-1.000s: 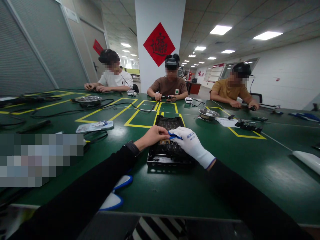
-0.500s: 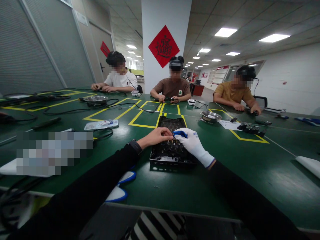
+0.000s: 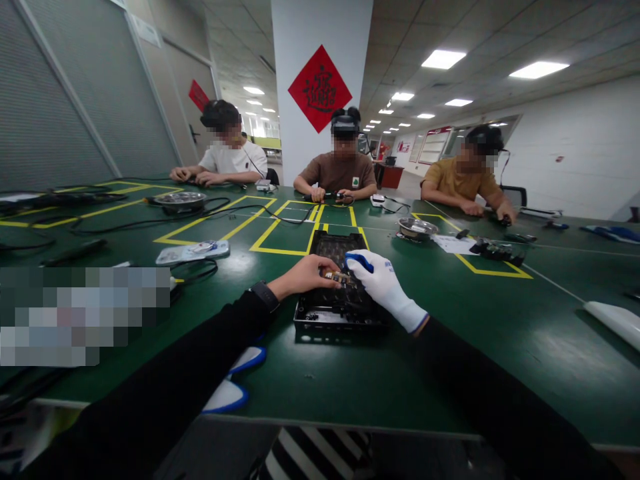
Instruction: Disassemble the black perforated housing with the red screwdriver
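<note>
A black plastic case (image 3: 320,321), shallow and full of small moulded parts, lies on the table in front of me. Over its middle, my bare left hand (image 3: 301,275) grips a small brown-and-gold part, which looks like a circuit board (image 3: 333,274), between thumb and fingers. My right hand (image 3: 379,280), in a white glove with blue fingertips, is over the case's right side. Its fingers are bent together in a pinch, and what they hold, if anything, is hidden. A white-and-blue glove (image 3: 227,395) rests by the near table edge, partly behind my left forearm.
Metal bowls (image 3: 417,228) stand farther back on the green table (image 3: 450,347). A phone (image 3: 193,251) and black cables (image 3: 205,269) lie left; black parts (image 3: 497,252) and a paper sheet (image 3: 453,244) lie right. Several people sit across, including a person in a brown shirt (image 3: 336,175).
My hands have drawn apart over the case, and the board in my left fingers now shows. The whole view has shifted slightly.
</note>
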Available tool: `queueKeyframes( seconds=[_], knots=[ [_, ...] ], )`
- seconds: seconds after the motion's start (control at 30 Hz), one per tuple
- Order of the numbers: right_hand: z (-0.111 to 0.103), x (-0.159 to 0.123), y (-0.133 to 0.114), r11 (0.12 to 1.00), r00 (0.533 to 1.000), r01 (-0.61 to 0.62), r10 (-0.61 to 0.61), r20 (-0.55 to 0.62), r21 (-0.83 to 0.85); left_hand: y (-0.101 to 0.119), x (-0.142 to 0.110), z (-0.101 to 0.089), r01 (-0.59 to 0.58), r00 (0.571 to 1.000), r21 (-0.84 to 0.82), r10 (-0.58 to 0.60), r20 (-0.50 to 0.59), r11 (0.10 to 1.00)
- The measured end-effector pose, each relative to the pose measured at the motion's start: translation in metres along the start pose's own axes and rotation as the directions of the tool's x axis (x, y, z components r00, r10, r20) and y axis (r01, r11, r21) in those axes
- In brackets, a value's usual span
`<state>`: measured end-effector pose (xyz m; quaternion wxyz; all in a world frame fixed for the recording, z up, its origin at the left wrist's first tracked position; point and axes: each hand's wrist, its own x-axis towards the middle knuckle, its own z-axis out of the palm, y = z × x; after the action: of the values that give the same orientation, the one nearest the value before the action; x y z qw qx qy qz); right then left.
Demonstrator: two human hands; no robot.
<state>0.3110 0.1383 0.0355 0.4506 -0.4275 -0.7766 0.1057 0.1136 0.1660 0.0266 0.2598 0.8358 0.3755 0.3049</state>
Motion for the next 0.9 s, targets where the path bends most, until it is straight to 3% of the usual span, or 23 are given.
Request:
queueKeyframes(
  seconds=[0.07, 0.2, 0.3, 0.4, 0.5, 0.6, 0.77, 0.9],
  knots=[
    [-0.002, 0.001, -0.001, 0.997, 1.0, 0.02, -0.02, -0.003, -0.071, 0.0, 0.0, 0.0, 0.003, 1.0, 0.005, -0.003, -0.007, 1.0],
    [-0.003, 0.002, -0.002, 0.941, 0.979, 0.142, -0.088, 0.183, -0.307, 0.001, -0.001, 0.0, -0.01, 1.0, -0.023, 0.01, 0.008, 1.0],
    [-0.003, 0.004, -0.002, 0.912, 0.964, 0.188, -0.1, 0.247, -0.364, 0.001, -0.002, 0.0, -0.034, 0.999, -0.034, 0.035, 0.033, 0.999],
    [-0.008, 0.006, -0.007, 0.944, 0.977, 0.134, -0.075, 0.197, -0.301, 0.003, -0.002, -0.003, -0.079, 0.997, -0.044, 0.08, 0.006, 0.996],
    [-0.018, 0.007, -0.02, 0.989, 0.982, 0.05, -0.022, 0.19, -0.142, 0.001, 0.001, -0.006, -0.083, 0.982, -0.025, 0.078, -0.173, 0.996],
    [-0.022, 0.003, -0.036, 0.999, 0.957, 0.038, -0.034, 0.29, -0.006, -0.007, 0.004, -0.008, -0.02, 0.946, 0.133, 0.062, -0.317, 0.991],
    [-0.015, -0.012, -0.046, 0.989, 0.913, 0.142, -0.151, 0.379, 0.052, -0.025, 0.007, -0.003, 0.039, 0.955, 0.273, 0.045, -0.294, 0.961],
    [-0.012, -0.02, -0.044, 0.983, 0.906, 0.17, -0.182, 0.382, 0.066, -0.039, 0.011, 0.003, 0.153, 0.968, 0.293, -0.083, -0.237, 0.944]
  ],
)
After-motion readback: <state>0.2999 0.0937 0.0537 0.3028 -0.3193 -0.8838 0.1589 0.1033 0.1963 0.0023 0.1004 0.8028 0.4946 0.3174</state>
